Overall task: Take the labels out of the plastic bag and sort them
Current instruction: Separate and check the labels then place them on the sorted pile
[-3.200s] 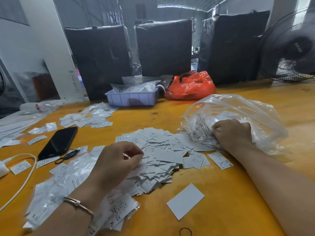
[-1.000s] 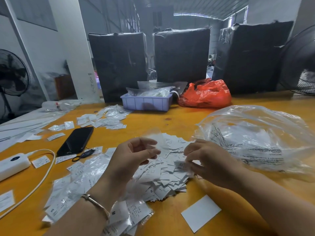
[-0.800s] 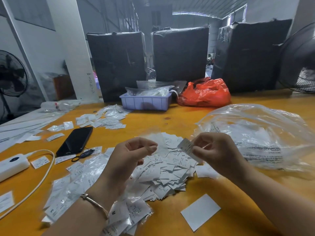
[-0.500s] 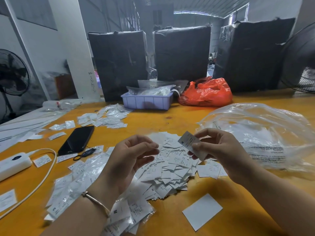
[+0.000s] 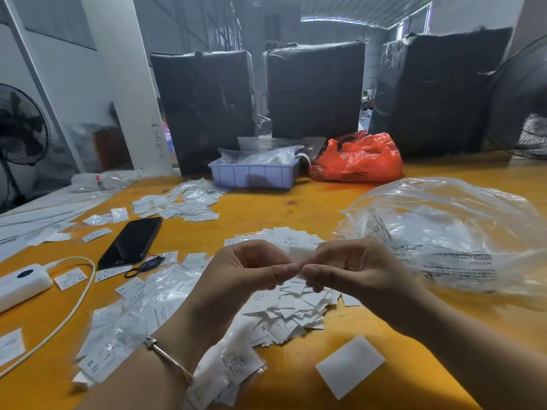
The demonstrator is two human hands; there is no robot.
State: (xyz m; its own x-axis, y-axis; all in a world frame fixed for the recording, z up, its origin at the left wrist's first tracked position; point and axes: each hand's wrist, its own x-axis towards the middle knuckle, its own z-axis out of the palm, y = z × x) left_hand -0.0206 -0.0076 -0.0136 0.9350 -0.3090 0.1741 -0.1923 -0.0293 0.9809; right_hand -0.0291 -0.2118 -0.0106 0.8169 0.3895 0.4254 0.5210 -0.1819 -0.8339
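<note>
— While both hands hang over the pile, what do they hold?

— I see the left hand (image 5: 248, 270) and right hand (image 5: 352, 270) brought together, thumb tips nearly touching, fingers curled. Between them they pinch a white label (image 5: 300, 252); it is blurred, so I cannot read it.

— Where are the other labels?

— The loose pile (image 5: 291, 309) lies on the table (image 5: 296, 202) right under the hands. The clear bag (image 5: 444, 232) sits at 3 o'clock from the hands, crumpled, some labels showing inside. Labels in clear sleeves (image 5: 139, 318) spread at 8 o'clock, and one blank card (image 5: 349, 366) lies alone at 5 o'clock.

— And farther out?

— A phone (image 5: 131, 242) at 10 o'clock, a white power bank (image 5: 22, 281) with its cable at 9 o'clock. At 12 o'clock stands a lilac tray (image 5: 254, 174), an orange bag (image 5: 358, 158) just beside it.
</note>
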